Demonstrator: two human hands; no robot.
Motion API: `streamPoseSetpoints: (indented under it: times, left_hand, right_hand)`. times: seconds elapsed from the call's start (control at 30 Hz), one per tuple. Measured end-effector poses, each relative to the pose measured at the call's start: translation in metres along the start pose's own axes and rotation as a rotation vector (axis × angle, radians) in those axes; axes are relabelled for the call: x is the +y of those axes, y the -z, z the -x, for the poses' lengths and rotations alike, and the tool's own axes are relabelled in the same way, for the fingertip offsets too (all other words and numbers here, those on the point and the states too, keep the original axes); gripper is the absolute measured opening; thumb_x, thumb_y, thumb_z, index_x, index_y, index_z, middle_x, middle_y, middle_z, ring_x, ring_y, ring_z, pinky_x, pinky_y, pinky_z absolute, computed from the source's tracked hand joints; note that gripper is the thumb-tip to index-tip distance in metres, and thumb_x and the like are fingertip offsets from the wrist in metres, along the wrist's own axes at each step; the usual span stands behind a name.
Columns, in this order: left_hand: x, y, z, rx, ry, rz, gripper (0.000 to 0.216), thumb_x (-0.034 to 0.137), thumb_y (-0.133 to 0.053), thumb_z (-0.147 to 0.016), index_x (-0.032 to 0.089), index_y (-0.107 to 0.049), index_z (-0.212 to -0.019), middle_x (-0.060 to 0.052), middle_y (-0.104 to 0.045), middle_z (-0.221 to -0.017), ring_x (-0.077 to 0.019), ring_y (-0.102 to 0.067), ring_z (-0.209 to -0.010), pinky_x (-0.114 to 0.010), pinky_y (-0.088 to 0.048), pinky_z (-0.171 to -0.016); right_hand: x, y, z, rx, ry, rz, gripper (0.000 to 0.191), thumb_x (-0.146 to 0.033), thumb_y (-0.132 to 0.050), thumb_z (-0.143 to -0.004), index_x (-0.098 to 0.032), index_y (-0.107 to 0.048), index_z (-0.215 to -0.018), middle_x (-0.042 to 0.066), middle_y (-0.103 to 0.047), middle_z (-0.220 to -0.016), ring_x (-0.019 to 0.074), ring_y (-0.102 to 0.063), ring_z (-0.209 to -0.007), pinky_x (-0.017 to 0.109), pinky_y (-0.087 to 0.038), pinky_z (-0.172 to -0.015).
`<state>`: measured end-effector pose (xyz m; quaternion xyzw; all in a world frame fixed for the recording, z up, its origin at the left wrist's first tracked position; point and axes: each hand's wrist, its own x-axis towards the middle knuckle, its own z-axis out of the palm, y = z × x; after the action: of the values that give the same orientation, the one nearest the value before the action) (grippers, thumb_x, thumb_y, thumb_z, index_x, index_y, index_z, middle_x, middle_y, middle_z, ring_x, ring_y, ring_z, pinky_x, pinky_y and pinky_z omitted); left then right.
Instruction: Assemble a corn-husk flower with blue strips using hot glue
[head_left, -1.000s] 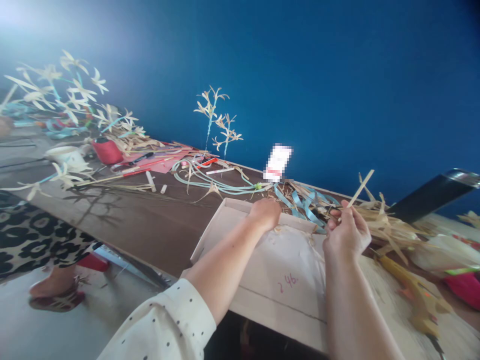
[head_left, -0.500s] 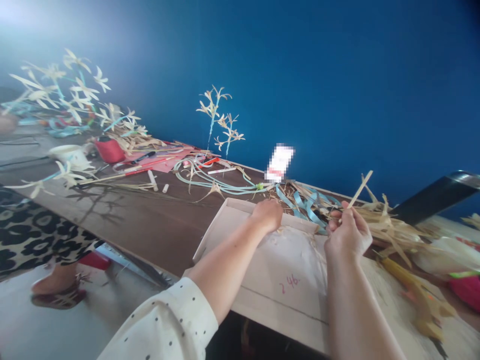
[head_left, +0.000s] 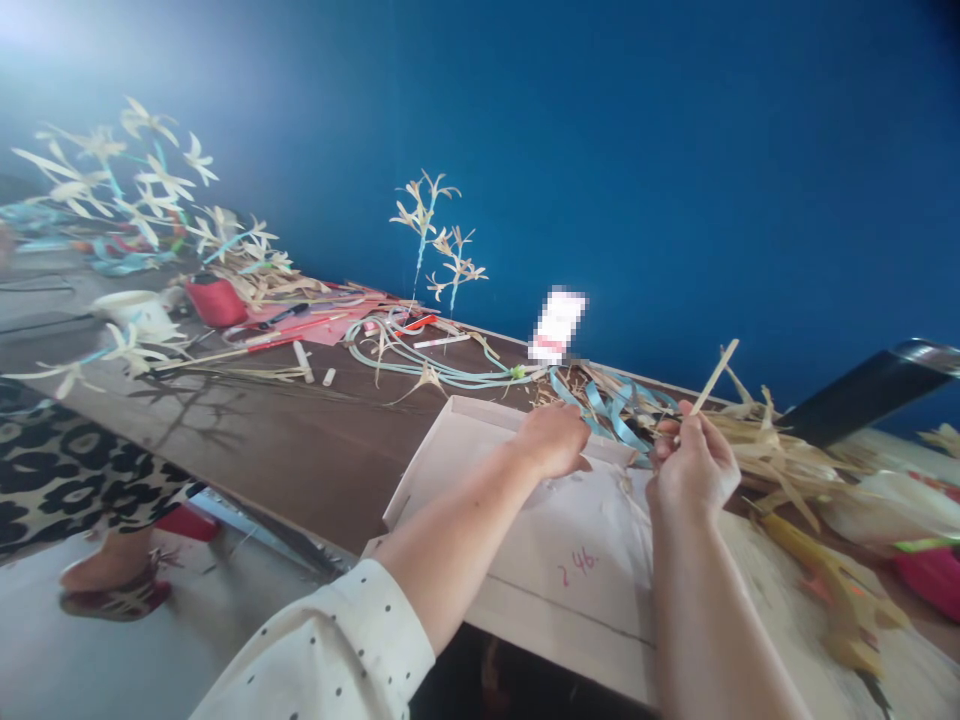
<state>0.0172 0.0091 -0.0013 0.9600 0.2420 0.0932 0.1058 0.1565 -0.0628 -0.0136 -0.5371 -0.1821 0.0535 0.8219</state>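
Note:
My left hand [head_left: 553, 442] is low over the shallow cardboard box lid [head_left: 442, 462], near its far rim. Its fingers are curled downward, and anything in them is hidden from view. My right hand [head_left: 696, 462] pinches a thin pale strip [head_left: 715, 380] that points up and to the right. Beyond both hands lie curled light-blue ribbons [head_left: 616, 415] and straw scraps. A heap of dried straw-coloured husks [head_left: 780, 455] is just right of my right hand.
A yellow glue gun [head_left: 832, 600] lies on cardboard at the right. Light-blue cords [head_left: 427, 368] loop across the table. Pale handmade flowers [head_left: 424, 215] stand along the wall. A blurred-out screen [head_left: 556, 325] leans there. Another person's patterned clothing [head_left: 75, 470] shows at the left.
My left hand has shifted rightward over the box lid, toward my right hand. My right hand, with the pale strip still pinched, has moved very slightly left.

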Motion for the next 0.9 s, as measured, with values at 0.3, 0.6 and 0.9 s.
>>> streamPoseSetpoints:
  times: [0.3,0.6,0.9]
  left_hand:
    - [-0.003,0.003,0.002,0.02,0.07,0.029,0.02,0.031,-0.054,-0.077,0.02,-0.068,-0.084,-0.009,-0.061,-0.106,-0.0241,-0.055,-0.1,-0.032,-0.046,-0.08]
    - [-0.029,0.02,0.004,0.109,0.335,0.696,0.025,0.04,-0.063,-0.069,0.019,-0.069,-0.08,-0.002,-0.068,-0.08,-0.0144,-0.059,-0.076,-0.023,-0.044,-0.069]
    - [-0.041,0.02,0.006,0.105,0.378,1.199,0.03,0.04,-0.066,-0.067,0.018,-0.067,-0.088,-0.002,-0.067,-0.083,-0.0062,-0.047,-0.061,-0.017,-0.034,-0.051]
  right_hand:
    - [0.001,0.0,0.0,-0.01,-0.018,0.002,0.033,-0.037,-0.065,-0.07,-0.014,-0.067,-0.094,-0.002,-0.056,-0.057,0.0035,-0.035,-0.035,0.015,-0.024,-0.03]
    - [-0.001,-0.001,0.002,-0.02,-0.027,-0.003,0.033,-0.039,-0.066,-0.069,-0.014,-0.067,-0.091,-0.002,-0.056,-0.056,0.003,-0.034,-0.035,0.015,-0.025,-0.031]
    - [-0.006,-0.003,0.007,-0.046,-0.044,-0.022,0.028,-0.033,-0.067,-0.068,-0.013,-0.068,-0.088,-0.001,-0.057,-0.055,0.0033,-0.034,-0.035,0.015,-0.023,-0.032]
